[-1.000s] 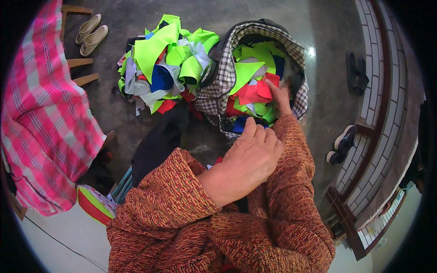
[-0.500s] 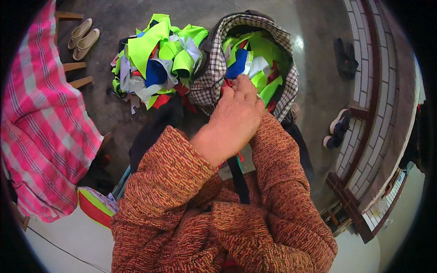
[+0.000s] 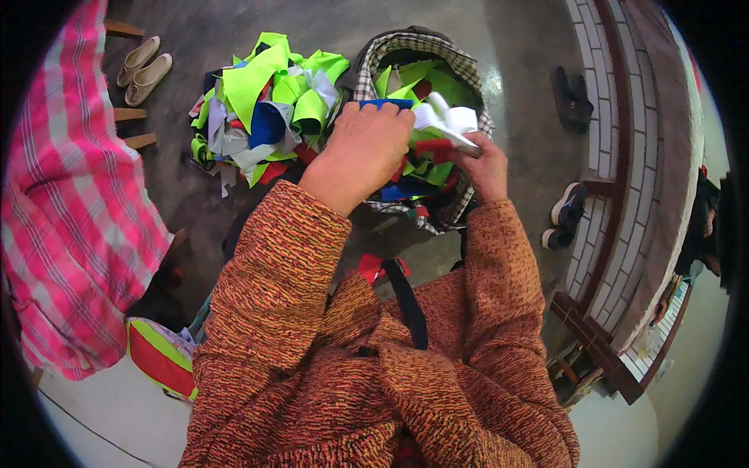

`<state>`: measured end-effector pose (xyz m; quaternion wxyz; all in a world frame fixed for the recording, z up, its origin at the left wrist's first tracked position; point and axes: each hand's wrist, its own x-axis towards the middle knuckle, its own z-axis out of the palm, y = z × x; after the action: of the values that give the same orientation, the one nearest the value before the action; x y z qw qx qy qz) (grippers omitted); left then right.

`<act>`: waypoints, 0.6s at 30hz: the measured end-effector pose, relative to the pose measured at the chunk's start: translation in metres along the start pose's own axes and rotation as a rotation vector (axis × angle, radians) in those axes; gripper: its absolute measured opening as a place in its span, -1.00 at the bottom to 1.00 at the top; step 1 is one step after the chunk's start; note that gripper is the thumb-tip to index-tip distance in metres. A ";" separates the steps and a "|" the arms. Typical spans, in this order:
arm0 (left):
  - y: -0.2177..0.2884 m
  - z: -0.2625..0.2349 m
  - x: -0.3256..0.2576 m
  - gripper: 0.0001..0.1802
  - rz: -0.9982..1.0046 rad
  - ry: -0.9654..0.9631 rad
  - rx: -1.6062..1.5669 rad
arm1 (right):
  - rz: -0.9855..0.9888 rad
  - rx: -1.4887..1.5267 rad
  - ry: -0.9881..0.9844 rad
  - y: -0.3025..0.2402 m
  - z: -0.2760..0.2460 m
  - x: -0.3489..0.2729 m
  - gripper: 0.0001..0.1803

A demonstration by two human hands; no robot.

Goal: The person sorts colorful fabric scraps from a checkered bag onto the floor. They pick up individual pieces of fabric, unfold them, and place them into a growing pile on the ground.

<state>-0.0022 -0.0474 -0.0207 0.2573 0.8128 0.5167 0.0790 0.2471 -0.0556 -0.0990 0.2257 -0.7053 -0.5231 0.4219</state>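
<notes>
My left hand (image 3: 360,152) is closed, knuckles up, over the near left rim of a checked cloth bag (image 3: 365,72). A blue fabric scrap (image 3: 388,103) shows along its fingers and appears gripped; the fingertips are hidden. Over the bag's right side, my right hand (image 3: 485,168) pinches a curled white fabric strip (image 3: 445,117) between thumb and fingers. Lime green scraps (image 3: 449,88), along with red and blue ones, fill the open bag beneath both hands.
Left of the bag lies a heap of lime, white, blue and red scraps (image 3: 257,82). Pale shoes (image 3: 148,78) stand at far left, near a pink checked cloth (image 3: 86,226). Dark footwear (image 3: 572,101) lies beside the white brickwork (image 3: 605,86). A red scrap (image 3: 370,267) is near my lap.
My hands, together at the bag's near edge before, have moved apart. The left went left and the right came into sight on the right with the white strip raised.
</notes>
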 end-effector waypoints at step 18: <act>0.060 -0.008 0.027 -0.31 -0.245 -0.176 -1.934 | -0.886 -0.100 0.428 -0.087 -0.015 -0.055 -0.70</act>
<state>0.0548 -0.0406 0.0122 0.8567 0.1949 0.2887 0.3805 0.2071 -0.0744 -0.0050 0.4519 -0.4957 -0.7341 0.1053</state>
